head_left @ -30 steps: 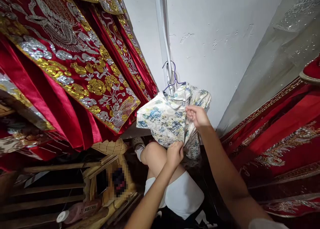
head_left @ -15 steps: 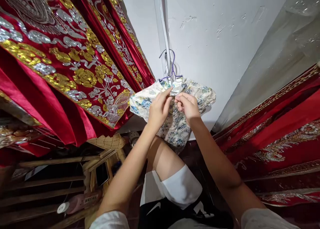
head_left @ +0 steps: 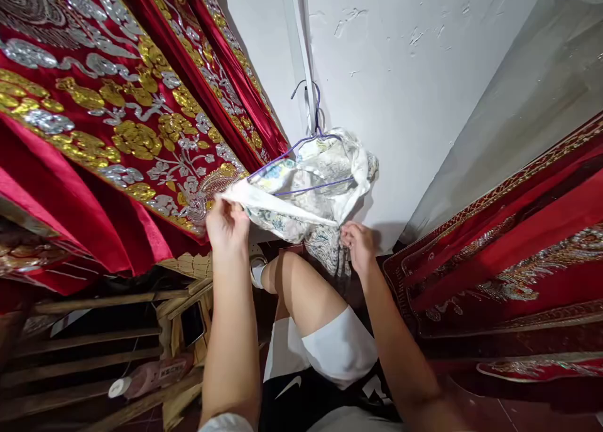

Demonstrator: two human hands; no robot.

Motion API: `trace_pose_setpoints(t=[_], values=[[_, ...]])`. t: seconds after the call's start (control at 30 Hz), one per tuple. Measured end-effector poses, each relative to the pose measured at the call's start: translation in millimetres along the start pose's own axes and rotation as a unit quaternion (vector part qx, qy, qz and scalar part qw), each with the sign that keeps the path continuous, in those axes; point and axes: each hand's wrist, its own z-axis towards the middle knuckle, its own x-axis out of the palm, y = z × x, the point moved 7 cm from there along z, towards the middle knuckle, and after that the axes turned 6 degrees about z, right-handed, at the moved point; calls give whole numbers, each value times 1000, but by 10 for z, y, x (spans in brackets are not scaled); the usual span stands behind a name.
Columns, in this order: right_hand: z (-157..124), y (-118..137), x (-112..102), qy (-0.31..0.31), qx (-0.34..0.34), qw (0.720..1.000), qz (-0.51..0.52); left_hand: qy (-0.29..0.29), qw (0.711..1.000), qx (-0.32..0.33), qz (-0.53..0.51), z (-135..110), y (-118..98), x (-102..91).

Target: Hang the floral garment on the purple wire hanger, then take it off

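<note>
Head camera view: from where I stood, the person's two hands were well apart, each clamped on the same floral blouse (head_left: 287, 223). It hung against the white wall (head_left: 400, 118) on a purple wire hanger (head_left: 311, 186), whose hook was up at a pale vertical strip (head_left: 304, 43). The left hand (head_left: 228, 223) had thumb and fingers pinched on a corner of the cloth, out beside the red embroidered garment (head_left: 146, 137). The right hand (head_left: 358, 247), lower and nearer the wall, gripped the fabric above the bunched lower part. Between them a white edge stretched almost straight, and the front gaped, so that the hanger's crossbar showed inside. One side of the hanger stuck out bare toward the left hand.

A bare knee and black-and-white shorts (head_left: 301, 397) sat below. Down to the left, a pink bottle (head_left: 153, 377) with a white cap lay on a slatted wooden rack (head_left: 89, 347). To the right, a second red garment (head_left: 532, 275) glittered with beadwork.
</note>
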Motion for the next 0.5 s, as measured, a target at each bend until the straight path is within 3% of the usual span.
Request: trace_pose_setpoints(t=[0.07, 0.13, 0.2, 0.27, 0.37, 0.43, 0.5], values=[[-201, -106, -50, 8, 24, 1000, 18, -1, 998, -58, -10, -139, 368, -129], [-350, -224, -109, 25, 66, 997, 10, 3, 993, -115, -25, -406, 751, -127], [-439, -324, -187, 55, 108, 992, -27, 8, 982, -182, -49, -712, 1096, -22], [-477, -406, -266, 97, 155, 980, -73, 16, 974, -217, -68, -965, 1289, 136], [-423, -431, -385, 118, 190, 965, -139, 99, 974, -180, -98, -1196, 1214, 434], [-302, -338, -443, 82, 162, 970, -161, 211, 964, -133, -91, -1352, 999, 633], [-175, -197, -421, 60, 122, 981, -136, 345, 935, -79, -25, -1574, 748, 796]])
